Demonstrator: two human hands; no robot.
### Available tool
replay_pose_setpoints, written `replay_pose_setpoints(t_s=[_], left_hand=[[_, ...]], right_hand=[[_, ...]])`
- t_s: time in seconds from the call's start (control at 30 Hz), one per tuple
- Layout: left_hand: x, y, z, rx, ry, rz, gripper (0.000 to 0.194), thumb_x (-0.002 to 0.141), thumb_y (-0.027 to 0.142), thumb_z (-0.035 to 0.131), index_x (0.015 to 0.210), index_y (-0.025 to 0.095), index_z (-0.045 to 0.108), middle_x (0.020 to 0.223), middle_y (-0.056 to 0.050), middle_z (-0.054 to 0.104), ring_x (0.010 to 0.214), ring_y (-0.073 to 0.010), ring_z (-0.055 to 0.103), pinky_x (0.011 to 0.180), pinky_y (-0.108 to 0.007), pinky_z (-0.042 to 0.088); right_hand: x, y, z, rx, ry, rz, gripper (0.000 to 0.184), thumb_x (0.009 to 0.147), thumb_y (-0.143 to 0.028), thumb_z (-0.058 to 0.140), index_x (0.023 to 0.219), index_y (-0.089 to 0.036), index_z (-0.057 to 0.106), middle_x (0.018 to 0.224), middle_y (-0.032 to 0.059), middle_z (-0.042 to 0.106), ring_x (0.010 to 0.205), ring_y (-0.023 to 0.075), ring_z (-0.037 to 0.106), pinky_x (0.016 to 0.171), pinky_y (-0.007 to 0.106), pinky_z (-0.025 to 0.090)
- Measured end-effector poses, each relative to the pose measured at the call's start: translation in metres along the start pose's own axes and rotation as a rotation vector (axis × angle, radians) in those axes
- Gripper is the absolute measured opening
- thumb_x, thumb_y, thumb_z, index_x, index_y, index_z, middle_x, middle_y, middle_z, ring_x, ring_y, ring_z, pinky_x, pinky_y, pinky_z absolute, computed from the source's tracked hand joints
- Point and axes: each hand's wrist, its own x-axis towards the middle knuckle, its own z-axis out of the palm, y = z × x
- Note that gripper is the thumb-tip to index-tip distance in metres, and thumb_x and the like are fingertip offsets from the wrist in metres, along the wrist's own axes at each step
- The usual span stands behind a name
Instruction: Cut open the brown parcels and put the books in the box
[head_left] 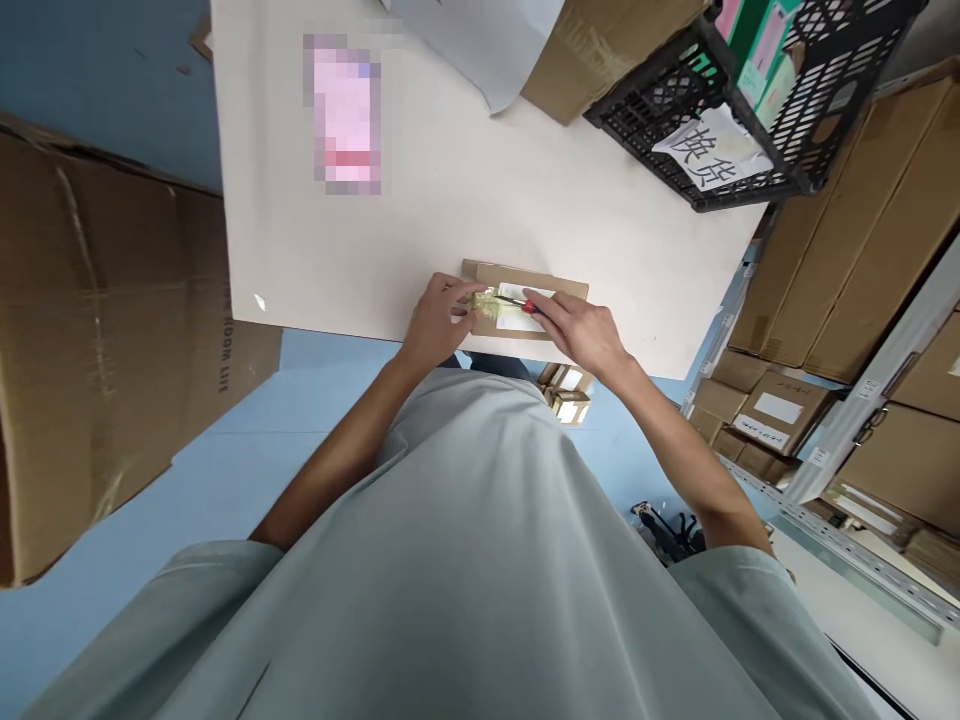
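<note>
A flat brown cardboard box (566, 288) lies near the front edge of the white table, with a white label (517, 318) on top. Shiny yellowish tape (487, 303) covers its left part. My left hand (439, 318) grips the box at that taped end, fingers curled and thumb on the near side. In my right hand (585, 328) is a slim tool with a red-and-black handle (530, 306). Its thin dark tip points left over the label to the tape; I cannot make out its exact kind. The fingers hide part of the handle.
A black plastic crate (675, 160) with a handwritten paper and green-and-pink boxes stands at the table's back right, beside a cardboard carton (592, 60). A blurred pink item (346, 115) lies back left. Large cartons (112, 350) stand left; shelves of boxes (780, 410) stand right.
</note>
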Motion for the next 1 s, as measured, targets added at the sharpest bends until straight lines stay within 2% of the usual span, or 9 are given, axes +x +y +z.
replay_pose_setpoints(t_s=[0.13,0.27,0.57,0.67,0.83,1.0], left_hand=[[0.001,-0.004,-0.001,-0.033,-0.011,0.017,0.036,0.100,0.035,0.076,0.134,0.027,0.083,0.132,-0.009,0.060,0.119,-0.0246,0.071,0.101,-0.038,0.072],[0.002,-0.006,-0.001,-0.066,-0.026,0.021,0.036,0.100,0.034,0.079,0.135,0.026,0.082,0.132,-0.008,0.059,0.120,-0.0247,0.071,0.103,-0.039,0.072],[0.003,-0.010,0.002,-0.095,-0.022,0.029,0.035,0.102,0.037,0.080,0.135,0.026,0.082,0.133,-0.009,0.059,0.119,-0.0230,0.070,0.104,-0.038,0.072],[0.003,-0.012,0.003,-0.079,-0.010,0.052,0.037,0.103,0.038,0.078,0.137,0.026,0.082,0.131,-0.009,0.059,0.117,-0.0224,0.070,0.102,-0.037,0.072],[0.003,-0.013,0.003,-0.056,-0.015,0.069,0.037,0.104,0.044,0.078,0.137,0.028,0.082,0.131,-0.009,0.059,0.119,-0.0229,0.071,0.102,-0.038,0.072],[0.004,-0.011,0.003,-0.029,-0.009,0.051,0.038,0.105,0.042,0.076,0.139,0.028,0.081,0.132,-0.009,0.060,0.118,-0.0234,0.072,0.102,-0.039,0.072]], right_hand=[[0.017,-0.013,0.009,-0.212,-0.088,-0.073,0.051,0.122,-0.038,0.042,0.170,-0.036,0.058,0.115,0.0097,0.078,0.097,0.0280,0.074,0.082,0.034,0.058],[0.021,-0.015,0.009,-0.292,-0.125,-0.104,0.056,0.118,-0.026,0.043,0.173,-0.036,0.054,0.117,0.0105,0.078,0.099,0.0274,0.073,0.084,0.034,0.059],[0.024,-0.024,0.006,-0.321,-0.207,-0.055,0.061,0.114,-0.015,0.046,0.170,-0.036,0.055,0.127,0.0121,0.077,0.106,0.0289,0.072,0.088,0.036,0.059],[0.026,-0.032,0.001,-0.386,-0.263,-0.048,0.071,0.110,-0.008,0.045,0.176,-0.034,0.048,0.130,0.0126,0.077,0.108,0.0285,0.070,0.087,0.034,0.058],[0.029,-0.054,-0.014,-0.533,-0.420,-0.028,0.076,0.111,-0.006,0.035,0.184,-0.024,0.033,0.142,0.0205,0.072,0.119,0.0315,0.067,0.089,0.037,0.056],[0.027,-0.073,-0.018,-0.548,-0.434,-0.018,0.076,0.111,-0.005,0.030,0.185,-0.020,0.028,0.143,0.0238,0.070,0.122,0.0337,0.066,0.090,0.040,0.056]])
